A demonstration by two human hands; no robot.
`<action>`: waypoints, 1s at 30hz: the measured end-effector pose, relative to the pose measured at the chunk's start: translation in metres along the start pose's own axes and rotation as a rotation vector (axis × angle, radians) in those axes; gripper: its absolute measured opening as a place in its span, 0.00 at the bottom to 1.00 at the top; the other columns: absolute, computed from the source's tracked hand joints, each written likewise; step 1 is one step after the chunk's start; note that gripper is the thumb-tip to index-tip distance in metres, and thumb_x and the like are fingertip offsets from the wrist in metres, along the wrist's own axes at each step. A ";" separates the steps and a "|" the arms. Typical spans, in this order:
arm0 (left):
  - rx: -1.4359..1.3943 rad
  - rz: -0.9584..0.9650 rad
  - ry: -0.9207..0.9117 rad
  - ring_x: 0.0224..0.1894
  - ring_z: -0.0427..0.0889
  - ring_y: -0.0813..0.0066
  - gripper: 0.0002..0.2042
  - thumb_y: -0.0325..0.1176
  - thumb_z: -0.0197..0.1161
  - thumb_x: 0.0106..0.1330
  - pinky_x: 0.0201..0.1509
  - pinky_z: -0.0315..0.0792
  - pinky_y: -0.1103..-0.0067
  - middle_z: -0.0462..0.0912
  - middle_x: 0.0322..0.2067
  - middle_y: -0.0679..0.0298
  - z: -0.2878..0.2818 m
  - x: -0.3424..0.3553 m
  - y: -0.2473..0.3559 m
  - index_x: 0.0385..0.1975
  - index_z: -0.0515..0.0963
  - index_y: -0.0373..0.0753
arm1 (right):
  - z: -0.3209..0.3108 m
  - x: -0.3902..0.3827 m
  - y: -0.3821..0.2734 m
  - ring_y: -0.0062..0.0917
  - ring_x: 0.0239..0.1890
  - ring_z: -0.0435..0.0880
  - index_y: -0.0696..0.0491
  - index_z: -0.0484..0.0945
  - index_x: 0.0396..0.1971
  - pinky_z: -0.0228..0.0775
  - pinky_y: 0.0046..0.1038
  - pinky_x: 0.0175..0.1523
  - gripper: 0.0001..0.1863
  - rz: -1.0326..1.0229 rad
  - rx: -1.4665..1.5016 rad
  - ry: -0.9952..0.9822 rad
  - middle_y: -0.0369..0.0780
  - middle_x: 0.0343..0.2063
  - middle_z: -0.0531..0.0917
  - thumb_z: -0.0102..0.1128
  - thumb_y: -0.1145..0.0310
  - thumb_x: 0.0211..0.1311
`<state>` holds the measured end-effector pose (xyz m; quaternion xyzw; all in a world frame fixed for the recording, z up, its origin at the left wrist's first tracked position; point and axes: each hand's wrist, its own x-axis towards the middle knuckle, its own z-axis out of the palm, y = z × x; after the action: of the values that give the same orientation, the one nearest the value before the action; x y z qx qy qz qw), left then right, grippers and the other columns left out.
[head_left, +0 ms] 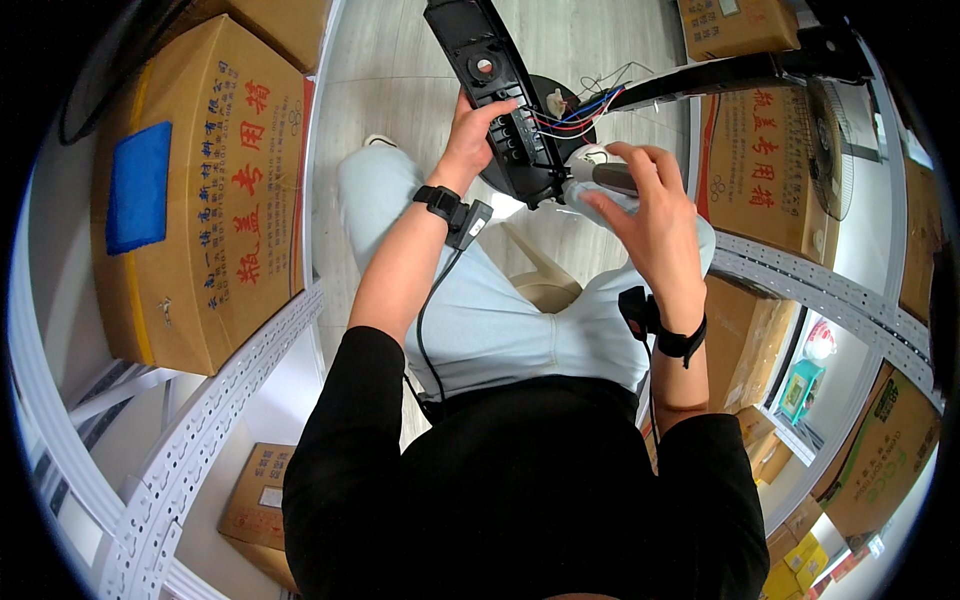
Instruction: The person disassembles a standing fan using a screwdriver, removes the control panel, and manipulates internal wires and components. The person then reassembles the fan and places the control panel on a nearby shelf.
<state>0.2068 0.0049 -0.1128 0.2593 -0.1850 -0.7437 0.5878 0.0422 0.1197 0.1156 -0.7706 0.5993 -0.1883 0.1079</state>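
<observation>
My left hand [472,137] grips a long black plastic housing [507,120] from its left side, thumb laid across its row of black buttons. The housing stands tilted, its lower end near my right hand. My right hand [652,205] closes around the grey handle of what looks like a screwdriver [614,178], pointing left toward the housing's lower end; its tip cannot be made out. Red, blue and white wires [585,115] run from the housing to a long black column [690,80] on the right. Behind the housing lies a round black base [550,92].
A round fan grille [830,150] is at the column's right end. Metal shelving [215,440] with large cardboard boxes [215,200] flanks me on the left, and more boxes [755,165] fill shelves on the right. A blue cloth-like patch [140,188] is on the left box.
</observation>
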 end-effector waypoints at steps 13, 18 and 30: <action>0.036 0.016 -0.004 0.44 0.84 0.64 0.22 0.17 0.63 0.58 0.48 0.82 0.68 0.82 0.44 0.60 0.003 -0.002 0.000 0.53 0.70 0.38 | 0.004 -0.004 -0.004 0.40 0.37 0.83 0.52 0.76 0.45 0.77 0.38 0.41 0.17 0.093 -0.009 -0.029 0.43 0.46 0.75 0.65 0.79 0.55; 0.005 0.025 -0.024 0.44 0.84 0.64 0.22 0.17 0.62 0.58 0.48 0.82 0.68 0.82 0.44 0.59 0.003 -0.001 0.001 0.53 0.69 0.38 | 0.000 -0.004 0.007 0.40 0.35 0.83 0.49 0.76 0.47 0.78 0.38 0.37 0.17 -0.057 -0.027 0.015 0.42 0.45 0.77 0.68 0.70 0.58; 0.013 0.021 -0.017 0.44 0.84 0.65 0.22 0.16 0.62 0.58 0.49 0.81 0.69 0.81 0.44 0.59 0.004 -0.003 0.002 0.53 0.70 0.37 | 0.003 -0.006 0.009 0.40 0.37 0.84 0.48 0.77 0.47 0.78 0.37 0.39 0.16 -0.089 0.047 0.042 0.42 0.49 0.77 0.66 0.72 0.59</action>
<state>0.2064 0.0072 -0.1079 0.2549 -0.1975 -0.7383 0.5923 0.0347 0.1227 0.1086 -0.7896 0.5619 -0.2231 0.1049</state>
